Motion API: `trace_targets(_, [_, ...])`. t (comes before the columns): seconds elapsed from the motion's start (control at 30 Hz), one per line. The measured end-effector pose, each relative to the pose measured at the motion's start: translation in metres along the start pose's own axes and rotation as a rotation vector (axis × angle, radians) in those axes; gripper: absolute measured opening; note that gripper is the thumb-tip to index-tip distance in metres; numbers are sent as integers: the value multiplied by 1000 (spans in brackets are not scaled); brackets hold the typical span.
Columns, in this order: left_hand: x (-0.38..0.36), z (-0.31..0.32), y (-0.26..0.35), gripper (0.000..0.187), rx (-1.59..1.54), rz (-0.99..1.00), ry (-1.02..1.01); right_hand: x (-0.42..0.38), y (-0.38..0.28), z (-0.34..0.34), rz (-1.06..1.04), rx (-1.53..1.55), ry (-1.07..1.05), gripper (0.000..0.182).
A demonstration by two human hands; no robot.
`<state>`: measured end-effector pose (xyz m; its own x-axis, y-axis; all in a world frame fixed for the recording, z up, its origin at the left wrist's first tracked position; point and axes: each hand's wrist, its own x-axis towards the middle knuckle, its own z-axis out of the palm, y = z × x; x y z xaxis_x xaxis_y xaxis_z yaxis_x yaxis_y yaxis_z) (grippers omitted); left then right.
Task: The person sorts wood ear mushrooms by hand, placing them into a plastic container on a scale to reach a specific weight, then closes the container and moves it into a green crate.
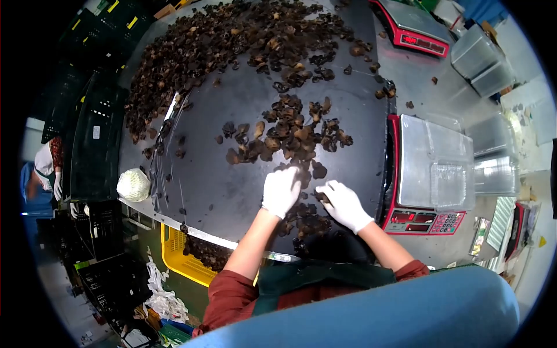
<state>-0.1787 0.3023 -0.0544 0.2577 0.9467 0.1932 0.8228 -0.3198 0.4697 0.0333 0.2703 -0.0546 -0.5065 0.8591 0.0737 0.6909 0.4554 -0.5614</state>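
Note:
Brown-black, ruffled pieces that look like wood ear mushrooms lie in a small heap in front of my hands. My left hand, in a white glove, is at the near edge of this heap. Its fingers are curled, and whatever they hold is hidden. To its right, my gloved right hand pinches a dark mushroom piece between thumb and fingers. A second small pile of mushrooms lies below and between the hands, close to my apron.
A large mushroom heap covers the table's far side. On the right stand a red scale bearing a clear tray, another scale, and clear boxes. A yellow crate sits below; a co-worker is at left.

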Motion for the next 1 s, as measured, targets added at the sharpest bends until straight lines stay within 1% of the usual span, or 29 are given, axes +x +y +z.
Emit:
trace_targets(0.07, [-11, -2, -1, 16, -16, 31, -28, -17, 3, -5, 152, 236, 92, 29])
trace_targets(0.1, [-13, -3, 0, 9, -59, 4, -29, -22, 2, -8, 232, 354, 143, 29])
trace_targets(0.13, [-15, -5, 2, 8, -68, -6, -11, -25, -1, -17, 401, 527, 124, 30])
trace_targets(0.2, [-15, -11, 11, 5, -89, -25, 27, -31, 6, -23, 695, 1157, 83, 31])
trace_targets(0.23, [-13, -15, 15, 5, -94, -70, 13, -32, 5, -26, 768, 1472, 132, 31])
trace_targets(0.27, [-11, -19, 20, 7, -115, -106, -3, -34, 6, -30, 755, 1664, 133, 32])
trace_targets(0.33, [1, -20, 28, 10, -149, -94, 49, -36, 2, -37, 839, 1864, 147, 38])
trace_targets(0.37, [7, -12, 26, 13, -138, 2, 143, -40, 7, -34, 811, 1930, 129, 41])
trace_targets(0.4, [13, -7, 24, 25, -138, 51, 90, -40, 6, -37, 823, 1937, 140, 42])
trace_targets(0.47, [23, 11, 19, 46, -2, 134, 181, -40, 0, -44, 845, 1950, 161, 44])
trace_targets(0.5, [24, 14, 18, 57, 83, 129, 55, -42, 2, -45, 808, 1981, 150, 47])
trace_targets(0.53, [27, 15, 21, 52, 130, 152, -14, -44, 2, -47, 773, 2001, 148, 45])
trace_targets(0.6, [23, 23, 20, 46, 103, 225, -34, -46, 1, -53, 703, 2041, 148, 43])
trace_targets(0.63, [18, 23, 22, 38, 97, 188, -138, -48, 1, -55, 692, 2045, 149, 49])
trace_targets(0.67, [12, 20, 24, 35, 102, 199, -187, -50, 4, -54, 657, 2071, 146, 51])
trace_targets(0.73, [3, 10, 29, 32, 102, 254, -138, -51, 8, -52, 583, 2123, 133, 53])
trace_targets(0.77, [0, 4, 33, 30, 87, 223, -103, -51, 6, -57, 608, 2112, 147, 54])
trace_targets(0.8, [-4, -4, 36, 32, 72, 204, -6, -49, 7, -57, 617, 2091, 174, 52])
trace_targets(0.87, [0, -28, 44, 27, -215, 129, 105, -42, 11, -52, 634, 2049, 224, 48])
trace_targets(0.9, [0, -36, 47, 32, -345, 112, 186, -36, 16, -48, 632, 2005, 259, 30])
trace_targets(0.93, [-11, -37, 48, 40, -829, -311, 59, -27, 20, -45, 636, 1918, 281, 15])
trace_targets(1.0, [-22, -20, 12, 48, -1415, -456, 152, -1, 29, -40, 691, 1526, 299, 14])
